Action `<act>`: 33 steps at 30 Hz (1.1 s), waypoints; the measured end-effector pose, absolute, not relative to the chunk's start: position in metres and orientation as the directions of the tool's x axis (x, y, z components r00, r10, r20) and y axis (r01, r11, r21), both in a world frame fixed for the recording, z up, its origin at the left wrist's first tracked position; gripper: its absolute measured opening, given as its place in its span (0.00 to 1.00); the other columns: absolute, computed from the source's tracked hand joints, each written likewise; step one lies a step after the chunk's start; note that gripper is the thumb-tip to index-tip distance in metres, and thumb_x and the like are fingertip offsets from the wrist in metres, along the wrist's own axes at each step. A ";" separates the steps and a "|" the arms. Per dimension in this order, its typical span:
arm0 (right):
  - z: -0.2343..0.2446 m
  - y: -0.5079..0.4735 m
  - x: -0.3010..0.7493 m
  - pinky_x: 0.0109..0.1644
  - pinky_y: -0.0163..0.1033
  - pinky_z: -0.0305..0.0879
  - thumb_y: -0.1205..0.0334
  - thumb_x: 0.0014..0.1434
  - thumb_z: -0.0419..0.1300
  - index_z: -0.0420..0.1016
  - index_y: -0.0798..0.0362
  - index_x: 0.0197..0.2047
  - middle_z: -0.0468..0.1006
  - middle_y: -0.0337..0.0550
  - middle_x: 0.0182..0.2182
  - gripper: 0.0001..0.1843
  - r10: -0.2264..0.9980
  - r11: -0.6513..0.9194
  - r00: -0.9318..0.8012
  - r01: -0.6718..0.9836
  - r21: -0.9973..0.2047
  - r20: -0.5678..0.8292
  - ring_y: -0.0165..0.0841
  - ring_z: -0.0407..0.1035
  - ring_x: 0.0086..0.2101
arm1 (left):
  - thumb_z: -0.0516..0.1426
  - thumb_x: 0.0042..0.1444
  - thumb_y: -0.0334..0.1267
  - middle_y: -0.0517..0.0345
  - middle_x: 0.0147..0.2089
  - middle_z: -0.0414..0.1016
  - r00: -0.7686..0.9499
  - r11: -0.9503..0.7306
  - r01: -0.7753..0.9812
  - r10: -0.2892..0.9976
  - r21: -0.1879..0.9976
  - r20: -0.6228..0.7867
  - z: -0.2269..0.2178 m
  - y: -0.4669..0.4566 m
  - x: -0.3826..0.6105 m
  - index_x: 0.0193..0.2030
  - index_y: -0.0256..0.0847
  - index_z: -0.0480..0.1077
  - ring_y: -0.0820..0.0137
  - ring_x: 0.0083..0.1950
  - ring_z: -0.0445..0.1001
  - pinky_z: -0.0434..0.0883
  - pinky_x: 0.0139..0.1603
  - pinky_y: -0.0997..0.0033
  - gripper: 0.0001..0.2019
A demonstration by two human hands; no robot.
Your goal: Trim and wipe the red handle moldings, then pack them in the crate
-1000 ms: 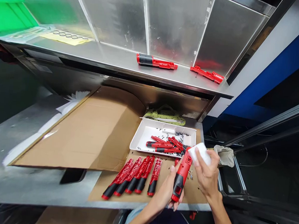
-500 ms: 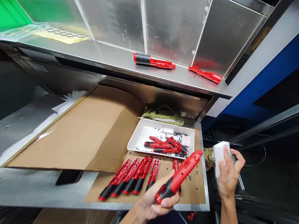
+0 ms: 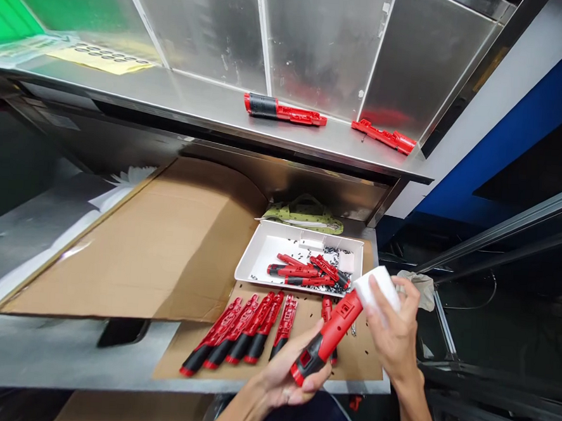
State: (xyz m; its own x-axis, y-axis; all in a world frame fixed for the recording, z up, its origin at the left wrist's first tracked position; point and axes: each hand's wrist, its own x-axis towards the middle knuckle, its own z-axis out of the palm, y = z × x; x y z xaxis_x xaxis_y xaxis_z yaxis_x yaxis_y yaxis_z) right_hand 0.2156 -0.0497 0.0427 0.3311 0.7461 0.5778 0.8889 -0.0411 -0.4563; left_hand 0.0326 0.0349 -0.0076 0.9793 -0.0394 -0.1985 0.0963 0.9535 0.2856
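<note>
My left hand (image 3: 286, 376) grips the black end of a red and black tool body (image 3: 326, 338), holding it tilted up to the right above the cardboard's front edge. My right hand (image 3: 394, 335) is closed on a white block (image 3: 376, 287) that touches the tool's upper tip. Just left of my hands, several red and black half shells (image 3: 240, 332) lie side by side on the cardboard (image 3: 164, 254). Behind them a white tray (image 3: 264, 251) holds more red parts (image 3: 308, 272) and small dark screws.
A steel shelf (image 3: 211, 108) above carries two red parts (image 3: 283, 110) (image 3: 384, 136) and a yellow sheet (image 3: 97, 58). A green patterned cloth item (image 3: 304, 215) lies behind the tray. A grey rag (image 3: 417, 283) sits at the right edge. Dark machine frame rails (image 3: 498, 236) fill the right.
My right hand swung the white block away to the right, then brought it back onto the tool's tip. My left hand tilted the tool further over.
</note>
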 end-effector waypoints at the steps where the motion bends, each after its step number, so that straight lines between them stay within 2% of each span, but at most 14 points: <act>1: 0.045 -0.050 0.218 0.49 0.52 0.72 0.60 0.67 0.55 0.71 0.44 0.62 0.58 0.52 0.56 0.21 0.747 -0.065 0.349 0.885 -0.461 0.565 0.42 0.67 0.50 | 0.44 0.64 0.63 0.63 0.14 0.66 0.970 0.938 0.117 -0.038 0.327 -0.238 -0.009 0.035 0.032 0.38 0.36 0.72 0.78 0.07 0.54 0.46 0.06 0.82 0.30; 5: 0.050 -0.054 0.221 0.49 0.48 0.73 0.61 0.67 0.55 0.72 0.45 0.61 0.59 0.52 0.57 0.20 0.745 -0.043 0.313 0.903 -0.427 0.589 0.43 0.66 0.54 | 0.41 0.62 0.67 0.63 0.14 0.67 0.936 0.904 0.197 -0.058 0.379 -0.348 -0.008 0.034 0.029 0.40 0.35 0.71 0.77 0.08 0.56 0.45 0.07 0.80 0.35; 10: 0.045 -0.052 0.215 0.44 0.44 0.75 0.61 0.67 0.56 0.73 0.44 0.60 0.60 0.52 0.56 0.19 0.749 -0.077 0.281 0.936 -0.342 0.600 0.42 0.67 0.52 | 0.42 0.61 0.68 0.61 0.13 0.65 0.919 0.856 0.241 -0.049 0.458 -0.391 -0.004 0.030 0.028 0.32 0.35 0.71 0.77 0.08 0.57 0.42 0.08 0.79 0.35; 13: 0.042 -0.053 0.215 0.44 0.43 0.76 0.62 0.66 0.56 0.75 0.46 0.59 0.60 0.53 0.55 0.19 0.748 -0.061 0.255 0.946 -0.319 0.613 0.43 0.67 0.53 | 0.42 0.61 0.68 0.63 0.13 0.64 0.919 0.869 0.201 -0.008 0.452 -0.393 -0.004 0.029 0.029 0.35 0.35 0.70 0.78 0.08 0.55 0.41 0.08 0.80 0.35; 20: 0.038 -0.050 0.217 0.45 0.42 0.75 0.63 0.66 0.56 0.74 0.45 0.60 0.60 0.53 0.56 0.20 0.766 -0.040 0.210 0.959 -0.281 0.608 0.43 0.66 0.54 | 0.44 0.61 0.67 0.63 0.13 0.65 0.922 0.879 0.201 -0.021 0.432 -0.387 -0.004 0.027 0.031 0.33 0.35 0.70 0.79 0.07 0.53 0.41 0.07 0.80 0.33; 22: 0.037 -0.046 0.225 0.44 0.41 0.74 0.62 0.67 0.55 0.75 0.45 0.59 0.60 0.52 0.56 0.19 0.763 -0.064 0.239 0.952 -0.298 0.600 0.42 0.66 0.53 | 0.46 0.62 0.65 0.62 0.13 0.65 0.931 0.896 0.175 -0.016 0.408 -0.364 -0.007 0.026 0.030 0.33 0.35 0.70 0.79 0.07 0.52 0.41 0.07 0.80 0.32; 24: 0.038 -0.043 0.238 0.46 0.43 0.73 0.59 0.67 0.55 0.76 0.45 0.57 0.61 0.51 0.55 0.17 0.714 -0.150 0.341 0.928 -0.342 0.611 0.41 0.67 0.51 | 0.47 0.62 0.64 0.62 0.12 0.65 0.947 0.918 0.172 -0.054 0.357 -0.318 -0.010 0.027 0.027 0.33 0.34 0.71 0.79 0.06 0.50 0.42 0.06 0.81 0.31; 26: 0.040 -0.043 0.251 0.52 0.48 0.70 0.56 0.67 0.55 0.76 0.47 0.57 0.61 0.51 0.55 0.18 0.638 -0.203 0.459 0.875 -0.440 0.618 0.41 0.66 0.52 | 0.49 0.63 0.61 0.62 0.12 0.65 0.967 0.950 0.154 -0.089 0.271 -0.237 -0.012 0.030 0.023 0.36 0.35 0.73 0.79 0.06 0.50 0.43 0.05 0.82 0.28; 29: 0.045 -0.052 0.257 0.61 0.56 0.62 0.55 0.67 0.55 0.72 0.47 0.61 0.60 0.50 0.56 0.21 0.607 -0.145 0.541 0.795 -0.588 0.582 0.44 0.63 0.57 | 0.52 0.64 0.53 0.62 0.13 0.66 0.992 0.987 0.087 -0.072 0.135 -0.107 -0.008 0.038 0.018 0.40 0.36 0.76 0.80 0.06 0.50 0.45 0.04 0.85 0.21; 31: 0.047 -0.062 0.250 0.58 0.57 0.65 0.55 0.64 0.59 0.70 0.45 0.63 0.58 0.50 0.57 0.24 0.643 -0.098 0.523 0.780 -0.618 0.560 0.45 0.63 0.56 | 0.53 0.66 0.49 0.62 0.13 0.66 0.996 0.994 0.066 -0.062 0.083 -0.058 -0.003 0.042 0.016 0.39 0.36 0.78 0.82 0.06 0.50 0.46 0.05 0.87 0.19; 33: 0.049 -0.071 0.240 0.52 0.53 0.71 0.57 0.61 0.63 0.67 0.42 0.65 0.58 0.50 0.58 0.29 0.685 -0.044 0.467 0.792 -0.608 0.559 0.43 0.67 0.52 | 0.51 0.66 0.49 0.61 0.12 0.64 0.996 0.995 0.079 -0.078 0.053 -0.036 0.002 0.044 0.014 0.35 0.35 0.79 0.82 0.06 0.51 0.46 0.04 0.88 0.22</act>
State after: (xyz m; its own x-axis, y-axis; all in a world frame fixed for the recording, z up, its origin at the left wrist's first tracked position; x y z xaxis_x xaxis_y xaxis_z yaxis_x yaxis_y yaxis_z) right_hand 0.2397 -0.0707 0.0494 0.4675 0.6851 0.5587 0.7923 -0.0444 -0.6085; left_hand 0.0139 0.0445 0.0021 0.9963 -0.0776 -0.0360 0.0794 0.9955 0.0526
